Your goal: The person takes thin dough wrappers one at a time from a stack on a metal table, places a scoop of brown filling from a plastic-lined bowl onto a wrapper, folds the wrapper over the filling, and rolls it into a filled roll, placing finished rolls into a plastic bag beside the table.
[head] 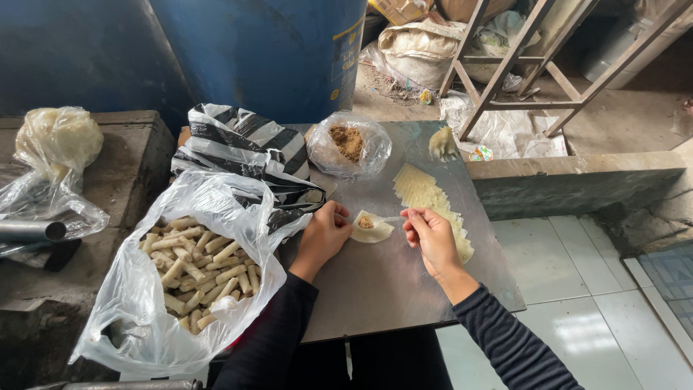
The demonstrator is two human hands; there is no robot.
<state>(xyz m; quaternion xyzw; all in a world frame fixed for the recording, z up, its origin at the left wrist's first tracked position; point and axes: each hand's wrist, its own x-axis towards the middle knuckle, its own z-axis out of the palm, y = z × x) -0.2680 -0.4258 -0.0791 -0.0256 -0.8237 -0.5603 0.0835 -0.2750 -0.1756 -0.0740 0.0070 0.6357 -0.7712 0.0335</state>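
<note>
Left hand (325, 235) fingertips press edge of wrapper (373, 230) lying flat on metal board (390, 282). Right hand (431, 235) pinches small spoon (390, 219) over brown filling (366, 222) (small mound). Risk: overfilling or uneven pressure likely tears thin wrapper; filling could spill.

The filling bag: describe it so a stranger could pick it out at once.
Start at the grey metal board in the middle of the view, where both hands work. At its far edge, beside the black-and-white striped bag, sits the filling bag, small and clear. Unlike the large clear bag of pale rolls at the left, it holds a brown crumbly heap.
</note>
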